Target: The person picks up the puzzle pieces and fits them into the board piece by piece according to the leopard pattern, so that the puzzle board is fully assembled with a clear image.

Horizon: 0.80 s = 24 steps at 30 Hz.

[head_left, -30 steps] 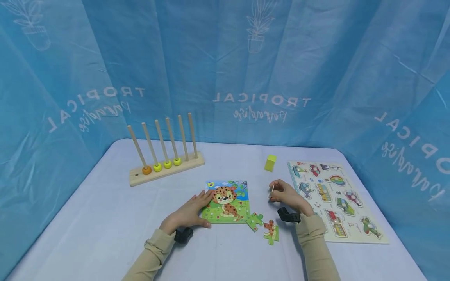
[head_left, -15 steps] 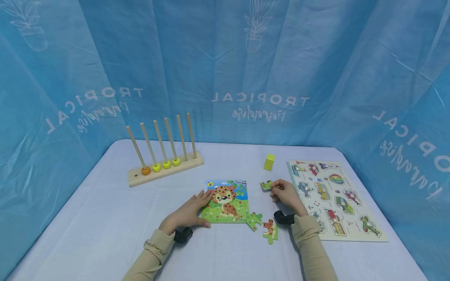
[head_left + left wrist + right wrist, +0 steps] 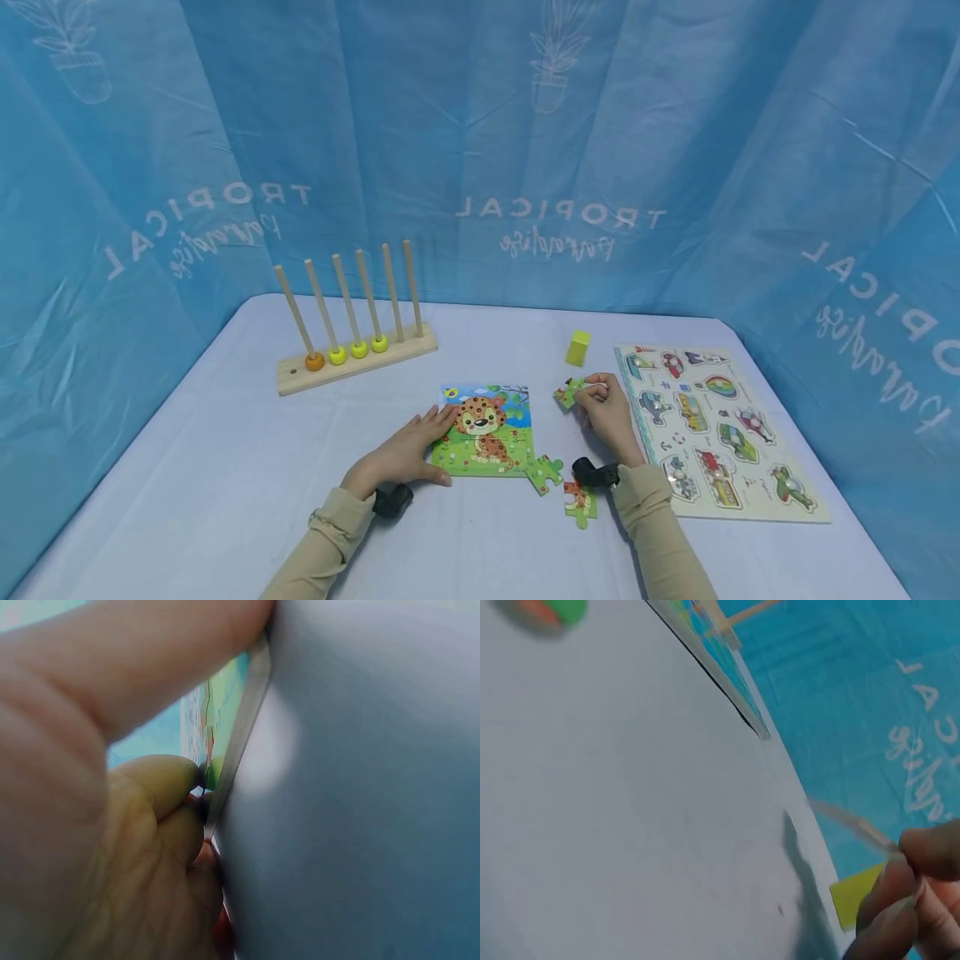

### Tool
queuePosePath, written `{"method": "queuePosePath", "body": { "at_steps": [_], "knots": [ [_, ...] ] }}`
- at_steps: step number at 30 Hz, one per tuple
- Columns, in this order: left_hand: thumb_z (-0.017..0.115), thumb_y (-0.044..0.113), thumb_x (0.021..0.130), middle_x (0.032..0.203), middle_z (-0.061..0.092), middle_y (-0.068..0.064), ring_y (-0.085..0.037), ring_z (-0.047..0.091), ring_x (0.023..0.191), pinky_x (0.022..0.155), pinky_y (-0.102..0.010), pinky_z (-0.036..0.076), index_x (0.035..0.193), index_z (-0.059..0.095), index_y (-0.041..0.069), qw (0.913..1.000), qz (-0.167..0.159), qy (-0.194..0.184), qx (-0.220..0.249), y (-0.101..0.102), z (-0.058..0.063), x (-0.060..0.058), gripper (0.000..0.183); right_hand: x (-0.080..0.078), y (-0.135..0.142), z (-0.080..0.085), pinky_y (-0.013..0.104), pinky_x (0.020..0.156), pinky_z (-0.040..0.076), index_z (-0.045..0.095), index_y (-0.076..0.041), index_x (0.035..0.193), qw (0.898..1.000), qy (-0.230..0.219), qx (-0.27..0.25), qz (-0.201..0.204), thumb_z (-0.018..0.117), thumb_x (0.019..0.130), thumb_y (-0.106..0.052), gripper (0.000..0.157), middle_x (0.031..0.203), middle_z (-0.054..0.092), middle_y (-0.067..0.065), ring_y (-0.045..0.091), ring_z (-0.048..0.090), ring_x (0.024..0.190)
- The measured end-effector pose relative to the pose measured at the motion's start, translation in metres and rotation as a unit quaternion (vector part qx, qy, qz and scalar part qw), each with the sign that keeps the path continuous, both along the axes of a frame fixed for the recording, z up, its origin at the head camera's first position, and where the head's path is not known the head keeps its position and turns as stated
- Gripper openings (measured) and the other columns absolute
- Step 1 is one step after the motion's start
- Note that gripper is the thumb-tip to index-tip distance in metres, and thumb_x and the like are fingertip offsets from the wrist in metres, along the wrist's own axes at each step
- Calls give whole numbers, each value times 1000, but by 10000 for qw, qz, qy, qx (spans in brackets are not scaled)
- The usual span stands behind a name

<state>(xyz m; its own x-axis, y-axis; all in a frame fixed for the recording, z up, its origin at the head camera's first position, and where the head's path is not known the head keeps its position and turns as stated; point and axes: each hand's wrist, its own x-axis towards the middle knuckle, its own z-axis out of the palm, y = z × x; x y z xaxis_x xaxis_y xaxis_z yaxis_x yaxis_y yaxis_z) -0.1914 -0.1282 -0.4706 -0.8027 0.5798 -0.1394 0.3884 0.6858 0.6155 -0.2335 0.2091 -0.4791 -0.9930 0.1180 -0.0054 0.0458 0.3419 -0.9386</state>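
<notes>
A leopard jigsaw puzzle (image 3: 487, 425) lies flat on the white table, in the middle of the head view. My left hand (image 3: 401, 452) rests at its left edge, fingers extended onto the picture and thumb along the near corner. Up close in the left wrist view, the thumb and fingers touch the puzzle's edge (image 3: 240, 735). To the right of the puzzle, my right hand (image 3: 611, 417) pinches a green jigsaw piece (image 3: 567, 393) between thumb and fingers, above the table. The right wrist view shows that piece (image 3: 862, 829) edge-on. Two loose jigsaw pieces, one green (image 3: 544, 473) and one spotted (image 3: 581, 505), lie at the lower right.
A wooden peg rack (image 3: 360, 362) with orange and yellow beads stands at the back left. Behind the right hand is a yellow block (image 3: 577, 348). A vehicle picture board (image 3: 723, 433) lies to the right. Blue curtain (image 3: 480, 150) surrounds the table.
My right hand has turned the pinched jigsaw piece from edge-on to showing its picture side, and its wrist has moved left, over the spotted piece. The left hand stays on the puzzle.
</notes>
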Motion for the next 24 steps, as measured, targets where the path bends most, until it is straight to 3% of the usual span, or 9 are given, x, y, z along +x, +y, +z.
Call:
{"method": "queuePosePath", "body": {
  "at_steps": [5,10,16,24],
  "knots": [
    [79,32,78,162,14,-18,-40,8,150,122,-59,9,155,15,2,10000,-21,2,27,0,-1,0,104,3,-13,8,26,48,43,48,-2,131,9928,-118,299,1158,54,96,-8,36,85,67,21,15,52,59],
    [79,32,78,162,14,-18,-40,8,150,122,-59,9,154,16,2,10000,-17,17,34,0,1,0,104,3,-20,-4,27,53,44,58,-7,124,9685,30,921,2312,56,97,-14,28,86,73,14,15,59,67],
    [79,31,78,162,14,-19,-41,8,150,123,-59,8,154,17,1,10000,-5,9,38,0,2,1,103,7,-30,-1,25,54,46,65,-12,118,9543,272,1225,2712,58,95,-12,24,91,66,8,11,52,65],
    [79,30,78,162,14,-19,-40,9,150,122,-59,8,154,17,2,10000,-8,24,34,0,2,1,103,13,-42,9,24,52,43,67,-12,121,9302,230,1481,3350,54,98,-10,27,87,62,9,10,46,59]
  ]
}}
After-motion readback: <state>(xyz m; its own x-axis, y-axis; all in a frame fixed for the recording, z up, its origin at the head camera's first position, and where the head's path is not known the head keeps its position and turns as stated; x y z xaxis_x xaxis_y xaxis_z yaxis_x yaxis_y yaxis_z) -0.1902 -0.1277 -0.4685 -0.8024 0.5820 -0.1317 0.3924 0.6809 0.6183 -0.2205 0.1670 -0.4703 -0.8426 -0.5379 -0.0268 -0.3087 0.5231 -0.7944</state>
